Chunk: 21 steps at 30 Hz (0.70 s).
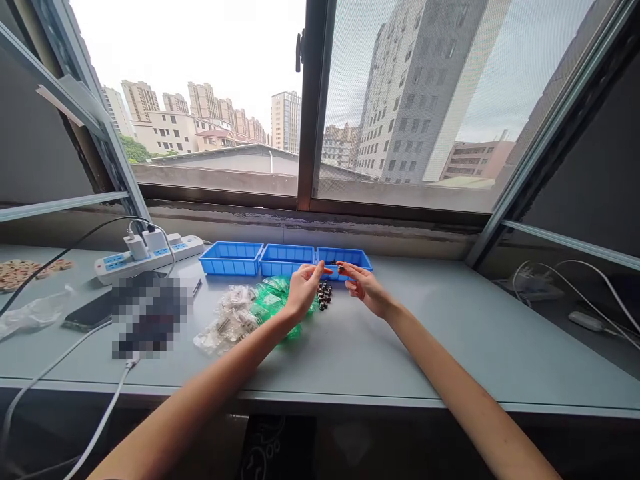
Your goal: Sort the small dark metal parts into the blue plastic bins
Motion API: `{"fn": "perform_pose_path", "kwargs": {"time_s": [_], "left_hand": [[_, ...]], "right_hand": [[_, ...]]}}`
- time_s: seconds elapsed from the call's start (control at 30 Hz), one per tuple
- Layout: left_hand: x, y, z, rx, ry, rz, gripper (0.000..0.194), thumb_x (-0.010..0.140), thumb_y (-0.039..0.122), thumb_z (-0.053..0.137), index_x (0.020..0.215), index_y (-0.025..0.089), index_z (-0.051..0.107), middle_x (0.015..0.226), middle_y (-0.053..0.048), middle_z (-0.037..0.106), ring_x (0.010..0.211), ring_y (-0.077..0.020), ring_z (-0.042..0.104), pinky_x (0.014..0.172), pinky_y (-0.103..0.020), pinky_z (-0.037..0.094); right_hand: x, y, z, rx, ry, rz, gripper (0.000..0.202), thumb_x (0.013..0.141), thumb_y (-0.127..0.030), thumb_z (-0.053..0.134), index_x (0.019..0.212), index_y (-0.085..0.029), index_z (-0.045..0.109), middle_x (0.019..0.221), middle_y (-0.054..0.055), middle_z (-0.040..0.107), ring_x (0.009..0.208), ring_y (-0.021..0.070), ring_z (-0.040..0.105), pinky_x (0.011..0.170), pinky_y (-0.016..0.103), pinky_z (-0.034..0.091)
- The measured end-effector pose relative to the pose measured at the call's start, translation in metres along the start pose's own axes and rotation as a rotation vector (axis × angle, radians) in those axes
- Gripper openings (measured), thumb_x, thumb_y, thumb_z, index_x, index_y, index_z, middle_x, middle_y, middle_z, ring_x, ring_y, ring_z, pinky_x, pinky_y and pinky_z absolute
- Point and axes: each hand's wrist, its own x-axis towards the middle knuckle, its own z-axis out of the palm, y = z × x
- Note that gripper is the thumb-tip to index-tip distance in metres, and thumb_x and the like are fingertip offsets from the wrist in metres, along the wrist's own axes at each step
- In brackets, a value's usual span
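Note:
My right hand (369, 291) pinches a small dark part (341, 269) with a gold-coloured spot between thumb and fingertips. Just left of it, my left hand (304, 288) has its thumb and fingers drawn together; whatever they hold is too small to make out. Both hands hover in front of the right-hand blue bin (361, 257), where some dark pieces lie. Below and between the hands sits a cluster of small black-and-white parts (325, 297). Green plastic packaging (270, 293) lies beside my left wrist, and clear bags of small parts (230, 317) adjoin it.
Two more blue bins (287, 248) (231, 250) stand in the row. To the left are a white power strip (150, 259), a dark device (90, 310), a blurred-out object and white cables (113, 400). A window rises behind the table (450, 320).

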Motion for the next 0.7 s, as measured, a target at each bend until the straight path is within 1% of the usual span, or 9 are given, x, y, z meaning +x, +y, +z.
{"fn": "perform_pose_path", "kwargs": {"time_s": [0.1,0.23,0.4,0.5,0.6,0.7], "left_hand": [[-0.002,0.004,0.001,-0.049,-0.010,-0.047,0.045,0.076,0.057,0.051,0.071,0.017,0.071,0.061,0.001,0.045,0.047,-0.0064,0.040,0.046,-0.021,0.036],[-0.003,0.007,0.002,-0.094,-0.001,-0.087,0.039,0.071,0.054,0.059,0.070,0.016,0.069,0.055,0.003,0.041,0.045,-0.0061,0.038,0.044,-0.021,0.033],[-0.005,0.010,0.002,-0.122,-0.006,-0.122,0.035,0.071,0.049,0.059,0.070,0.016,0.067,0.052,0.004,0.039,0.043,-0.0061,0.035,0.042,-0.020,0.029],[-0.005,0.013,0.002,-0.123,-0.013,-0.135,0.034,0.071,0.049,0.059,0.068,0.016,0.066,0.053,0.004,0.040,0.044,-0.0060,0.036,0.042,-0.021,0.028],[-0.006,0.014,0.002,-0.132,-0.021,-0.144,0.032,0.071,0.047,0.058,0.066,0.015,0.065,0.055,0.004,0.041,0.043,-0.0055,0.035,0.042,-0.020,0.028],[-0.007,0.015,0.003,-0.141,-0.032,-0.153,0.030,0.072,0.044,0.057,0.066,0.015,0.064,0.055,0.004,0.041,0.043,-0.0053,0.035,0.042,-0.020,0.027]], "right_hand": [[0.000,0.001,0.000,0.015,0.010,0.001,0.033,0.057,-0.045,0.074,0.080,-0.022,0.068,0.082,-0.001,0.062,0.043,0.0018,0.031,0.038,0.019,0.022],[0.001,0.002,0.000,0.007,0.043,-0.010,0.036,0.055,-0.046,0.076,0.079,-0.021,0.067,0.079,-0.002,0.061,0.042,0.0005,0.031,0.037,0.018,0.022],[0.002,0.001,0.001,-0.055,0.182,-0.067,0.035,0.055,-0.046,0.075,0.077,-0.021,0.066,0.071,-0.004,0.057,0.040,0.0005,0.032,0.036,0.018,0.025],[0.002,0.000,0.000,-0.076,0.279,-0.101,0.035,0.053,-0.044,0.076,0.075,-0.020,0.065,0.067,-0.004,0.055,0.039,0.0010,0.034,0.035,0.018,0.027],[0.004,0.000,-0.002,-0.083,0.343,-0.127,0.035,0.051,-0.044,0.076,0.074,-0.019,0.065,0.069,-0.003,0.058,0.039,0.0013,0.035,0.034,0.018,0.029],[0.006,0.001,-0.006,-0.096,0.381,-0.175,0.037,0.051,-0.043,0.075,0.078,-0.019,0.066,0.075,-0.001,0.062,0.039,0.0015,0.038,0.033,0.018,0.030]]}}
